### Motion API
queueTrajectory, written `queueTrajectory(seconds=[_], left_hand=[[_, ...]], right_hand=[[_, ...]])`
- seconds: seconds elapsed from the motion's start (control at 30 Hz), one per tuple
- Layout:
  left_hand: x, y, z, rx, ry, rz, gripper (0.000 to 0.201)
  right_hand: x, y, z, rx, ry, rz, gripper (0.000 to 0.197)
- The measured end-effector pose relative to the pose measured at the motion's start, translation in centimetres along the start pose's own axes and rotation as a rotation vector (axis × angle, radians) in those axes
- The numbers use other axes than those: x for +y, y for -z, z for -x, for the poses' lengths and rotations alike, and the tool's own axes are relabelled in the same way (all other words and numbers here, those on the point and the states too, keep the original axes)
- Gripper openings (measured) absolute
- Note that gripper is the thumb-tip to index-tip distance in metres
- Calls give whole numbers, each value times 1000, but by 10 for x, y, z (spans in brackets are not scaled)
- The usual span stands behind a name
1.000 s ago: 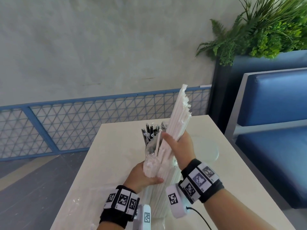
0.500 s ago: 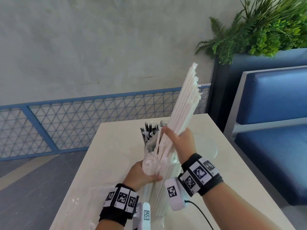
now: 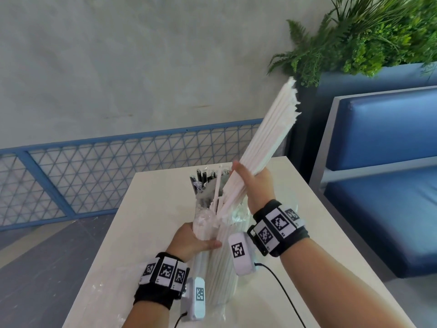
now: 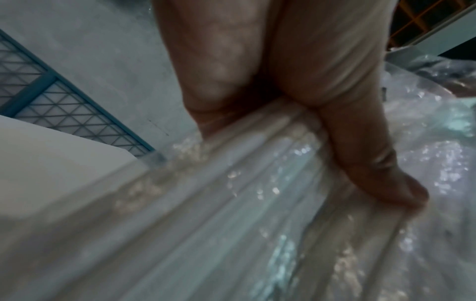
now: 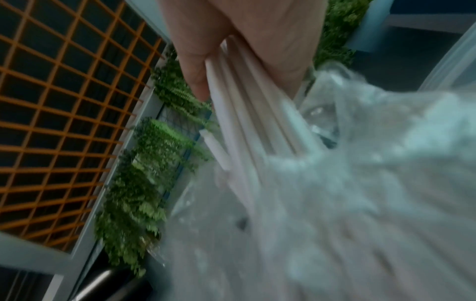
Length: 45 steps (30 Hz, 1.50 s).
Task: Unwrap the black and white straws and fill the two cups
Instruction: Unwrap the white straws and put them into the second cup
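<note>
My right hand (image 3: 254,179) grips a thick bundle of white straws (image 3: 269,136), tilted up to the right, its lower ends still inside the clear plastic wrapper (image 3: 220,268). My left hand (image 3: 192,239) holds that wrapper near its open top, above the table. In the left wrist view the thumb presses on the crinkled wrapper (image 4: 257,193). The right wrist view shows my fingers (image 5: 195,77) curled round the white straws (image 5: 242,114). Behind the bundle, black straws (image 3: 203,177) stand upright in a cup whose body is hidden. A clear cup (image 3: 287,210) is partly visible behind my right wrist.
The pale table (image 3: 146,221) has loose clear plastic (image 3: 104,292) near its front left. A blue mesh railing (image 3: 94,166) runs behind it. A blue padded bench (image 3: 387,185) and a planter with green ferns (image 3: 354,39) stand to the right.
My right hand has drawn the white straw bundle upward and rightward out of the wrapper. The left hand has stayed on the wrapper.
</note>
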<state>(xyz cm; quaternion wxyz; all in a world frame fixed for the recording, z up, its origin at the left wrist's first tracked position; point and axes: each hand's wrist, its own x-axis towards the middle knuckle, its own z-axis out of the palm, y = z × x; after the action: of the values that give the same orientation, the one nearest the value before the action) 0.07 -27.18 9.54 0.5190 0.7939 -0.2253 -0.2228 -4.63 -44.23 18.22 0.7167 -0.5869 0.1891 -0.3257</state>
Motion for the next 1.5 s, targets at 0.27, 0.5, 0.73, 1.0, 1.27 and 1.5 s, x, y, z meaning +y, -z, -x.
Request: queueTrajectory(seconds=[0.27, 0.5, 0.73, 1.0, 1.27, 1.5], left_hand=[[1, -7, 1, 31, -35, 11, 27], [-2, -6, -2, 26, -1, 21, 27], [-1, -3, -2, 65, 17, 0, 23], [8, -9, -2, 21, -13, -62, 23], [6, -5, -2, 43, 11, -48, 26], [8, -8, -3, 32, 1, -38, 23]], right_hand=[[18, 1, 6, -34, -91, 32, 35], [13, 0, 5, -1, -61, 106, 38], [-26, 20, -14, 59, 63, 121, 7], [-37, 55, -31, 178, 113, 129, 10], [-31, 72, -44, 467, 92, -91, 47], [9, 56, -35, 254, 109, 332, 48]])
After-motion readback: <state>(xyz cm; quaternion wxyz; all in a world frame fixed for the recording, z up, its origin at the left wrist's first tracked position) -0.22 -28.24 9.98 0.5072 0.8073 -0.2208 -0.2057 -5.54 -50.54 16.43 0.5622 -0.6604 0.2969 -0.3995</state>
